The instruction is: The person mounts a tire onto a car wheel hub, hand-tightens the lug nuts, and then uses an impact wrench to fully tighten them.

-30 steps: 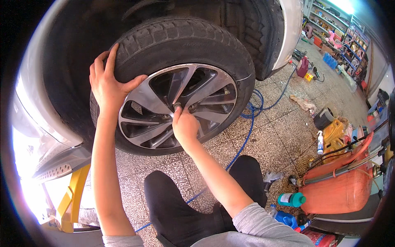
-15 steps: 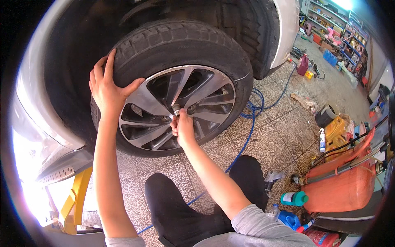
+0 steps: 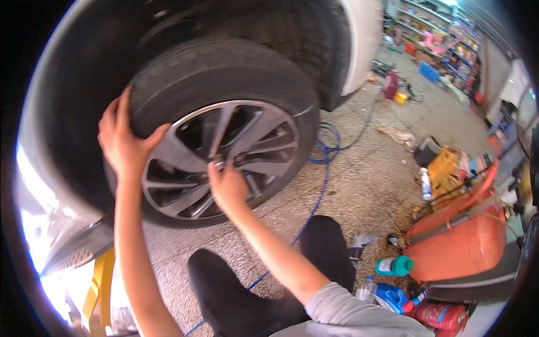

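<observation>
A car wheel with a black tire (image 3: 224,73) and a silver-and-black alloy rim (image 3: 179,151) sits inside the wheel arch. My left hand (image 3: 124,147) rests spread against the tire's left side, fingers along the tread edge and thumb on the sidewall near the rim. At the hub, my right hand (image 3: 229,184) has its fingers drawn together on a small shiny metal piece (image 3: 219,163), one finger pointing along it toward the wheel's centre. Motion blur and the fingers hide most of that piece, so its exact kind is unclear.
A blue hose (image 3: 325,185) coils right of the wheel and runs under my legs. At right lie an orange tank (image 3: 460,247), a teal bottle (image 3: 394,265) and a blue jug (image 3: 390,296). A yellow stand (image 3: 100,286) is at lower left. Shelves (image 3: 426,17) stand far back.
The wheel and both hands sit further left and slightly lower in the picture as the view shifts. My left hand stays against the tire and my right hand stays at the hub.
</observation>
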`<move>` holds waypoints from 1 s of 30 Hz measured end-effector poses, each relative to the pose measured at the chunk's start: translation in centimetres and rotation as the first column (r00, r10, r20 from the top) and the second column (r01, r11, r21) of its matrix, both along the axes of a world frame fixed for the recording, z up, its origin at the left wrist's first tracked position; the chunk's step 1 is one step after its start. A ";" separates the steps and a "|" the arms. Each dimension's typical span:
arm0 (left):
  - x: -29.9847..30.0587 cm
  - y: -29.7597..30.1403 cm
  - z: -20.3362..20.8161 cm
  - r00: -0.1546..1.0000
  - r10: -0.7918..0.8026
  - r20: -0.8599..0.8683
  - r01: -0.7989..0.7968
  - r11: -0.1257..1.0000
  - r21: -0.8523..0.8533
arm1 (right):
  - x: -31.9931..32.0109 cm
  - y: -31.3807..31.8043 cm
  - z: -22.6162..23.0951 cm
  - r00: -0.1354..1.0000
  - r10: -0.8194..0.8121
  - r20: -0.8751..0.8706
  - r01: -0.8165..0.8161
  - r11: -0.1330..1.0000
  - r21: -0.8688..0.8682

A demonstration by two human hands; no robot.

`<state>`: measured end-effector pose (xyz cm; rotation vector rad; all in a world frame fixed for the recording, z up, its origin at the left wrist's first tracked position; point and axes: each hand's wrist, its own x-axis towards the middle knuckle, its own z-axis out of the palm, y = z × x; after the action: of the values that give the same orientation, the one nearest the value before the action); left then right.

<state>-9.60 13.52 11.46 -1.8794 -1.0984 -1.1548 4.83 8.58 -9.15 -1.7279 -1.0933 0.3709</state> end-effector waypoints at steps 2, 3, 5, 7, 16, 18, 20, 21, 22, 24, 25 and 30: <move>-0.2 0.3 0.0 1.000 -0.005 -0.015 0.005 1.000 0.007 | -0.4 0.5 -0.3 0.996 -0.052 0.073 0.053 0.999 -0.006; -0.3 0.6 0.0 0.999 -0.021 -0.026 0.022 0.999 0.038 | -0.7 1.0 -0.5 0.996 -0.071 0.058 0.072 0.997 -0.013; -0.5 1.0 -0.1 0.999 -0.009 -0.047 0.013 0.996 0.088 | -1.0 2.0 -1.4 0.994 -0.036 -0.103 0.040 0.998 0.040; -0.7 1.4 -0.2 0.999 -0.013 -0.030 0.015 0.997 0.070 | -1.5 3.4 -2.1 0.777 0.106 -0.620 0.010 0.983 0.181; -1.2 2.1 -0.7 0.996 0.033 -0.077 -0.024 0.993 0.119 | -1.2 1.7 -1.5 0.875 0.025 -0.484 0.077 0.979 0.189; -1.2 2.1 -0.8 0.998 0.031 -0.055 -0.026 0.996 0.089 | -0.9 0.8 -0.7 0.991 -0.135 0.011 0.131 0.977 0.168; -1.2 2.1 -0.8 0.998 0.034 -0.046 -0.030 0.996 0.086 | -0.7 0.5 -0.1 0.978 -0.172 0.116 0.148 0.969 0.196; -1.2 2.1 -0.9 0.998 0.038 -0.046 -0.033 0.995 0.091 | -0.6 0.5 0.0 0.967 -0.191 0.166 0.154 0.965 0.211; -1.3 2.1 -0.9 0.998 0.043 -0.047 -0.039 0.995 0.096 | -0.6 0.6 0.1 0.972 -0.175 0.154 0.143 0.970 0.198; -1.4 2.2 -1.0 0.998 0.033 -0.049 -0.028 0.995 0.098 | -0.5 0.9 -0.1 0.982 -0.141 0.129 0.118 0.978 0.171; -1.4 2.2 -1.0 0.998 0.027 -0.048 -0.022 0.995 0.097 | -0.5 1.1 -0.3 0.986 -0.138 0.088 0.118 0.973 0.198; -1.0 2.0 -0.8 0.999 0.018 -0.036 -0.015 0.995 0.098 | -0.9 1.8 -1.1 0.988 -0.072 -0.134 0.103 0.966 0.236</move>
<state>-10.58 15.48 10.69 -1.8064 -1.0175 -1.1395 3.89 10.41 -10.21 -1.5101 -0.9277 0.2739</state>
